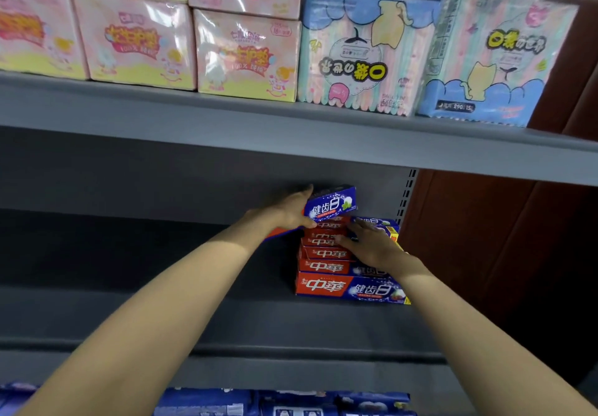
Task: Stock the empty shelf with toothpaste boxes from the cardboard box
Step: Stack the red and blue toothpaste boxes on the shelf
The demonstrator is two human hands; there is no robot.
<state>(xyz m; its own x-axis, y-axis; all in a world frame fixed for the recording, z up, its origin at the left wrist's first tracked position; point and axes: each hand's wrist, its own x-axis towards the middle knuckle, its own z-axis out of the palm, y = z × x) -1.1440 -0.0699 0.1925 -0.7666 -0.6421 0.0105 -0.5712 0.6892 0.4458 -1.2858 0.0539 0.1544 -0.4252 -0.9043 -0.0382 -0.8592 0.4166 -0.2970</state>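
Observation:
A stack of several red and blue toothpaste boxes lies at the right end of the dark grey middle shelf. My left hand grips one more toothpaste box, tilted, just above the top of the stack. My right hand rests with straight fingers on the upper boxes of the stack, covering their right halves. The cardboard box is out of view.
The upper shelf carries pink packs and blue cartoon packs close overhead. A brown wooden panel borders the shelf on the right. Blue packs fill the shelf below. The middle shelf left of the stack is bare.

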